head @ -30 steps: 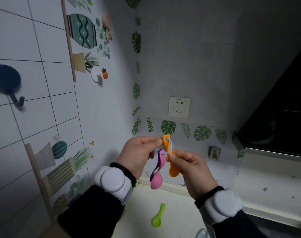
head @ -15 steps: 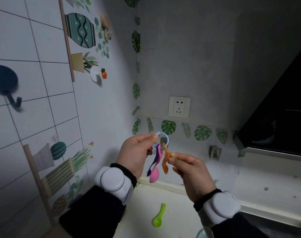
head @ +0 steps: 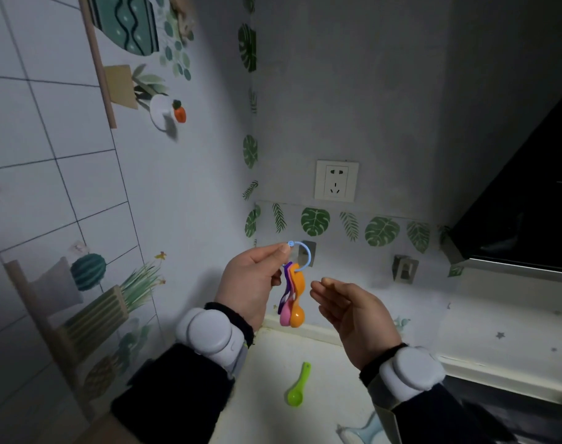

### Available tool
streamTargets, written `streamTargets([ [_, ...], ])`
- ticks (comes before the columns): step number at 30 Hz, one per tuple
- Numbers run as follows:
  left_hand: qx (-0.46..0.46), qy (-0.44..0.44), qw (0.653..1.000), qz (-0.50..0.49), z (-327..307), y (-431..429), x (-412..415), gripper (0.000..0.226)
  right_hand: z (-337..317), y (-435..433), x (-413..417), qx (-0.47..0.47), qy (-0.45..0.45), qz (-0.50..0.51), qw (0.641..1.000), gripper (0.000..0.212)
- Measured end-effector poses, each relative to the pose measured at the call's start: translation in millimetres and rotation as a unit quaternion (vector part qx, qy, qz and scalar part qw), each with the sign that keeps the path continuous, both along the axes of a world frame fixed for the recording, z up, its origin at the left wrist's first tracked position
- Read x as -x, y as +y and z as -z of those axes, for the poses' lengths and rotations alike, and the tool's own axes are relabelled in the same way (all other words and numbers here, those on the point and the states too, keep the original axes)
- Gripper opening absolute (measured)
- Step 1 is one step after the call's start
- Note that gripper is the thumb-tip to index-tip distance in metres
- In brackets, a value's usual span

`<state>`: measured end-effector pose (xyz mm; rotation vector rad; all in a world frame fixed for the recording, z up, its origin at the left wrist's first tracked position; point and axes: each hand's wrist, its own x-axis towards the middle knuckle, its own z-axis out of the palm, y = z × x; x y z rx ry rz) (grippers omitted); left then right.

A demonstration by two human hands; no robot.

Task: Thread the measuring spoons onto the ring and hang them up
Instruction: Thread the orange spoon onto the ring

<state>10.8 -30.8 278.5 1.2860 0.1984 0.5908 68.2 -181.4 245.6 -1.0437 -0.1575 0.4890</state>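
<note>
My left hand (head: 252, 283) pinches a thin light-blue ring (head: 306, 254) at chest height near the wall corner. An orange spoon (head: 297, 296), a pink spoon (head: 285, 315) and a purple one hang from the ring, bowls down. Just right of them, my right hand (head: 353, 310) is apart from the spoons, fingers spread and holding nothing. A green spoon (head: 299, 384) lies alone on the pale counter (head: 334, 373) below the hands. On the left wall a white hook with an orange carrot knob (head: 167, 115) sticks out, well above my hands.
A metal wall hook (head: 307, 254) sits right behind the ring and another (head: 404, 269) further right. A white socket (head: 336, 180) is above them. A dark range hood (head: 529, 203) juts out at the right. A pale blue object (head: 363, 431) shows at the bottom edge.
My right hand let go of the orange spoon and drew back, open. The orange spoon now hangs straight down from the ring beside the pink one. My left hand raised the ring slightly.
</note>
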Motion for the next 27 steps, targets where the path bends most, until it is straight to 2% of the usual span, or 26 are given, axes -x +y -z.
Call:
streamTargets([
  [9,0.004,0.031,1.000,0.004,22,6,-10,0.032,22,8,-13,0.014,0.038,-0.004,0.999,0.025],
  [14,0.012,0.035,0.999,0.010,37,8,-17,0.011,37,12,-22,0.025,0.051,-0.005,0.998,0.025],
  [23,0.024,0.071,0.997,0.009,64,13,-26,0.016,66,20,-36,0.044,0.075,-0.007,0.996,0.025],
  [27,0.027,0.080,0.996,0.003,73,14,-29,0.011,79,23,-42,0.058,0.089,-0.005,0.994,0.024],
])
